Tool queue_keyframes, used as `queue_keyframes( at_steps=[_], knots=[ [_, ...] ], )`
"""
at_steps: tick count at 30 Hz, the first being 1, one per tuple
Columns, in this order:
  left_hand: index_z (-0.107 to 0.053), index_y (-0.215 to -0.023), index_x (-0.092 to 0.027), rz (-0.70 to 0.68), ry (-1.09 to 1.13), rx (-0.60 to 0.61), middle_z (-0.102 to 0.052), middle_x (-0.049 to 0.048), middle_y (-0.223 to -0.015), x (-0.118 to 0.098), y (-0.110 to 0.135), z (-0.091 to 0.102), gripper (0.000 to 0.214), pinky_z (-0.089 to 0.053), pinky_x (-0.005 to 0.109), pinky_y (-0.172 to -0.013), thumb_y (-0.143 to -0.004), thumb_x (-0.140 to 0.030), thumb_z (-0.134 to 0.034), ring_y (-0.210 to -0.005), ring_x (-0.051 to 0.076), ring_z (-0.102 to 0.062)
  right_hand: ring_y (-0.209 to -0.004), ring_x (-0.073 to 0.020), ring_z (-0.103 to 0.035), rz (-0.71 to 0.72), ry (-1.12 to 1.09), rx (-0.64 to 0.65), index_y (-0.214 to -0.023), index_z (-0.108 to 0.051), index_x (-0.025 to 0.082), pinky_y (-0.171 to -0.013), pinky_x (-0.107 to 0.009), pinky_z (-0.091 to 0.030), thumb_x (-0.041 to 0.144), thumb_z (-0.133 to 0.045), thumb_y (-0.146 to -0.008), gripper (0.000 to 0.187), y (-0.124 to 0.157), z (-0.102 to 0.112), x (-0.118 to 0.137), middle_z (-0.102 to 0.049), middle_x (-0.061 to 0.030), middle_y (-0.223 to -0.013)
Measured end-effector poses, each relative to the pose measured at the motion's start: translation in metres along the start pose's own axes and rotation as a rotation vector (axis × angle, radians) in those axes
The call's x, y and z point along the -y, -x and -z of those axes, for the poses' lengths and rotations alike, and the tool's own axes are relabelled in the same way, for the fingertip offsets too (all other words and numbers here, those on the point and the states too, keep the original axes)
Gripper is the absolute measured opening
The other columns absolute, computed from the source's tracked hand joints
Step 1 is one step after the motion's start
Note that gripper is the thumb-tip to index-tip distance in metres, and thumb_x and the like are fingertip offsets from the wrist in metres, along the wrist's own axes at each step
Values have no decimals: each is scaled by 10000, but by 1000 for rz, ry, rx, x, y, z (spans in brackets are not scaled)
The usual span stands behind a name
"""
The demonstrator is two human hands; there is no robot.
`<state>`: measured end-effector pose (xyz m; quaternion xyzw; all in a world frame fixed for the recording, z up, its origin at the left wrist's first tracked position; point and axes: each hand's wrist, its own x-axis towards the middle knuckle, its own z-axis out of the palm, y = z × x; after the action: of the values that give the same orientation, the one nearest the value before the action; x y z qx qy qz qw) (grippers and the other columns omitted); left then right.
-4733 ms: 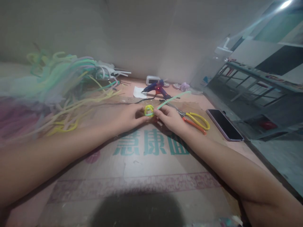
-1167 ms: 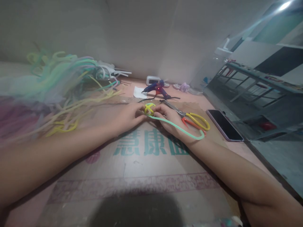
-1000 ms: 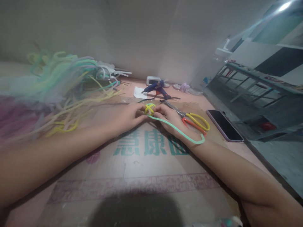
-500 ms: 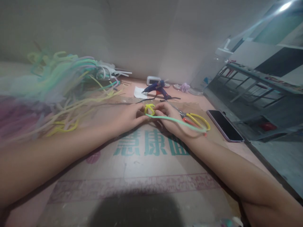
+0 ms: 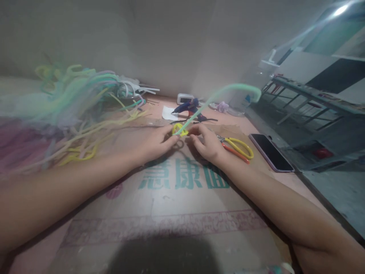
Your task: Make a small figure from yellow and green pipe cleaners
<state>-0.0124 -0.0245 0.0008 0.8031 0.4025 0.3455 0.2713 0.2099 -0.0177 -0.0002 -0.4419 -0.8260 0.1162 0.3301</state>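
Observation:
My left hand (image 5: 156, 142) and my right hand (image 5: 207, 144) meet over the cardboard sheet (image 5: 176, 198), fingers pinched together on a small ball of yellow pipe cleaner (image 5: 179, 130). A mint-green pipe cleaner (image 5: 219, 94) runs from that ball up and to the right, its free end curling in the air. Both forearms lie on the cardboard.
A big loose heap of pastel pipe cleaners (image 5: 65, 102) fills the left. Yellow and orange scissors (image 5: 236, 146) lie just right of my right hand, a phone (image 5: 269, 152) beyond them. A blue glue gun (image 5: 189, 108) and a small white box (image 5: 184, 99) stand near the wall.
The green pipe cleaner's free end, which lay over my right wrist, has swung up into the air to the upper right. The yellow ball has turned a little between my fingers.

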Motion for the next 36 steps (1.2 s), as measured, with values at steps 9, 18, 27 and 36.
queue_keyframes(
  at_steps=[9, 18, 27, 36],
  knots=[
    [-593, -877, -183, 123, 231, -50, -683, 26, -827, 14, -9, -4, 272, -484, 299, -772, -955, -396, -443, -803, 184, -647, -1129, -286, -622, -226, 117, 48, -1169, -649, 198, -1003, -459, -459, 265, -566, -881, 307, -16, 46, 6, -685, -114, -1232],
    [-596, -880, -178, 130, 282, -76, -692, 38, -830, 22, -12, -8, 311, -498, 313, -791, -958, -444, -454, -804, 185, -646, -1201, -372, -595, -333, 231, 14, -1391, -532, 133, -1026, -494, -445, 280, -710, -769, 663, -68, 40, -37, -614, -219, -1352],
    [-603, -923, -182, 126, 229, -52, -715, 43, -852, 23, -11, -8, 300, -489, 314, -795, -953, -444, -460, -814, 190, -654, -948, -237, -678, -332, -91, 53, -1045, -688, 122, -913, -386, -518, 174, -770, -671, 386, -98, 9, -45, -756, -125, -1043],
    [-604, -931, -188, 132, 229, -42, -720, 41, -854, 17, -10, -5, 272, -504, 319, -812, -950, -419, -463, -823, 193, -672, -823, -237, -709, -417, -215, -135, -905, -701, 116, -815, -406, -571, 212, -715, -750, 183, -89, 18, -35, -757, -136, -961]
  ],
)
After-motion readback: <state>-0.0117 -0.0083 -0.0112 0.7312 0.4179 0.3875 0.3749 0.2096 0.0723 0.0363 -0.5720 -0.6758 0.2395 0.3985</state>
